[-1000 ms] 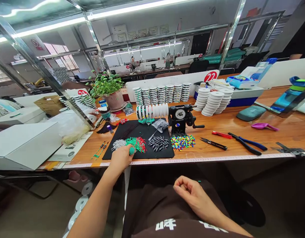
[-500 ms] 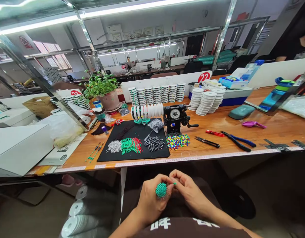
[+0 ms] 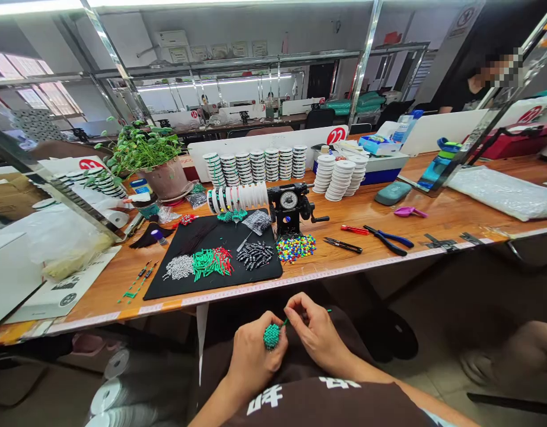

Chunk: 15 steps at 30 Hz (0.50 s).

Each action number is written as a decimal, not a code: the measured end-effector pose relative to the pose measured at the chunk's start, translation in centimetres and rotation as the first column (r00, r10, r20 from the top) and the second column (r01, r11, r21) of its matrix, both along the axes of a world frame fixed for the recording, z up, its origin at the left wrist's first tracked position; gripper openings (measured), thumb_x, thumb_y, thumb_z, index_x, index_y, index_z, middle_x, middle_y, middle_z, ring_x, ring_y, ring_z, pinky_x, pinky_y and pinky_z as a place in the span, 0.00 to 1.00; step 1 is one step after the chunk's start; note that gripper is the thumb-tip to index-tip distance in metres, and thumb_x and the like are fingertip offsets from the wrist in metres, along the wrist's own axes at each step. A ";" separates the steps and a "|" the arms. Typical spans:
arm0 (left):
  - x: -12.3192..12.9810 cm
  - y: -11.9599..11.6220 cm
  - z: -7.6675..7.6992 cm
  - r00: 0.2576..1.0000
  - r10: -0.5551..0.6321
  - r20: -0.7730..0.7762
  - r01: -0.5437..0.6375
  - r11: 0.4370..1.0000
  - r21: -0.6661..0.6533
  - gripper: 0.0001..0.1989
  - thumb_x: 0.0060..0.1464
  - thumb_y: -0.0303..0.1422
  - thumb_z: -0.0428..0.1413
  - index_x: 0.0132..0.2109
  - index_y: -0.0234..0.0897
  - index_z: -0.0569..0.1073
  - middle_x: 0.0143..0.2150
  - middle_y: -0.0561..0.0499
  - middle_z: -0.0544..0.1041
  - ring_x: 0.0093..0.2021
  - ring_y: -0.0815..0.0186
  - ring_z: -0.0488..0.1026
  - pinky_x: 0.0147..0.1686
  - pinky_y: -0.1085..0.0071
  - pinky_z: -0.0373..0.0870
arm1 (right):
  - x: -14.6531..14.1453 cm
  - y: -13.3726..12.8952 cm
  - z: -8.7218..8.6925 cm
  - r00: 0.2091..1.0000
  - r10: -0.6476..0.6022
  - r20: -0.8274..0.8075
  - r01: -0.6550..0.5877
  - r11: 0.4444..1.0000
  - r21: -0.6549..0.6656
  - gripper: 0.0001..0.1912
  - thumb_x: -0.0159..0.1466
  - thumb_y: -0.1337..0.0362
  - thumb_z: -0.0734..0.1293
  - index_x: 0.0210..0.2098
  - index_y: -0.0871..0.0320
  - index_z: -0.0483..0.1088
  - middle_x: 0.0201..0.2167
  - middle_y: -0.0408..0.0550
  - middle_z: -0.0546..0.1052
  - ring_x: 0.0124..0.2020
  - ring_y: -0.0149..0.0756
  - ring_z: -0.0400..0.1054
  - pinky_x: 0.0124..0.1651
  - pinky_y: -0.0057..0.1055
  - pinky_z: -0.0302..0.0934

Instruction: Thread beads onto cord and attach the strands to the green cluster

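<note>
Beaded ball: a round cluster of small green beads (image 3: 272,336), packed tight and bristly (the single beads are too small to count).

Where it is: in the air over the person's lap, just in front of the chest, well apart from the counter.

Left hand: the left hand (image 3: 255,360) curls around the ball's lower side, its fingers closed and gripping.

Right hand: the right hand (image 3: 316,332) is just beside the left, with thumb and forefinger pressed together in a pinch on a thin green stem (image 3: 309,314).

Thin stem: it runs from the ball up past the right fingertips (image 3: 295,303), its end sticking out on the far side.

Mat: a black mat (image 3: 175,289) lies at the counter's front edge, carrying a silver bead pile (image 3: 179,267), green and red tube beads (image 3: 212,262) and dark metal beads (image 3: 254,255).

Beside the mat: a dial-faced hand-cranked winder (image 3: 289,204) stands just behind a heap of multicoloured beads (image 3: 295,248).

Counter: the orange wooden counter (image 3: 451,222) also holds blue-handled pliers (image 3: 387,240) and stacks of white spools (image 3: 338,178).

Further off: a co-worker in a dark top (image 3: 460,95) sits beyond the counter's far end.
</note>
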<state>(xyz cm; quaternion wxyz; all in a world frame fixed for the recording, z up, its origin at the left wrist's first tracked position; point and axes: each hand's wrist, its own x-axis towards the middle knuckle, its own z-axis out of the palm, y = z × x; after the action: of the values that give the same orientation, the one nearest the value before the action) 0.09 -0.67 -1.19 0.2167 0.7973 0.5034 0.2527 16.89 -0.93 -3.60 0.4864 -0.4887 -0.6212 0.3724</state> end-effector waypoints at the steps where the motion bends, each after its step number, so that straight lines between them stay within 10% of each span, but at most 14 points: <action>1: 0.0 0.1 0.1 0.998 0.019 0.052 -0.015 0.997 -0.075 0.08 0.60 0.34 0.54 0.33 0.38 0.72 0.22 0.55 0.71 0.21 0.68 0.66 0.25 0.73 0.59 | 0.1 -0.2 0.0 1.000 -0.018 -0.023 0.018 1.000 -0.021 0.12 0.71 0.57 0.60 0.35 0.57 0.67 0.28 0.42 0.68 0.27 0.32 0.62 0.30 0.27 0.56; 7: 0.1 0.3 0.5 0.950 0.129 0.284 -0.040 0.953 -0.301 0.13 0.59 0.39 0.55 0.30 0.36 0.71 0.20 0.58 0.62 0.22 0.70 0.56 0.23 0.75 0.54 | 0.6 -1.2 0.5 0.992 -0.109 0.066 0.110 0.994 -0.020 0.13 0.67 0.57 0.64 0.31 0.58 0.70 0.18 0.33 0.50 0.18 0.27 0.44 0.21 0.27 0.41; 15: 0.2 0.4 0.5 0.942 0.129 0.308 -0.023 0.945 -0.328 0.13 0.58 0.40 0.55 0.29 0.35 0.70 0.20 0.58 0.61 0.22 0.71 0.55 0.23 0.75 0.53 | 0.2 -1.2 0.6 0.986 -0.111 0.128 0.112 0.994 -0.001 0.09 0.60 0.63 0.65 0.25 0.57 0.64 0.16 0.32 0.52 0.17 0.25 0.44 0.20 0.25 0.39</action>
<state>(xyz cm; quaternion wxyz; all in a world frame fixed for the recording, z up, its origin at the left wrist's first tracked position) 0.25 -0.24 -0.73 0.4129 0.6786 0.5257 0.3042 17.07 -2.16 -3.00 0.4638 -0.5475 -0.6212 0.3151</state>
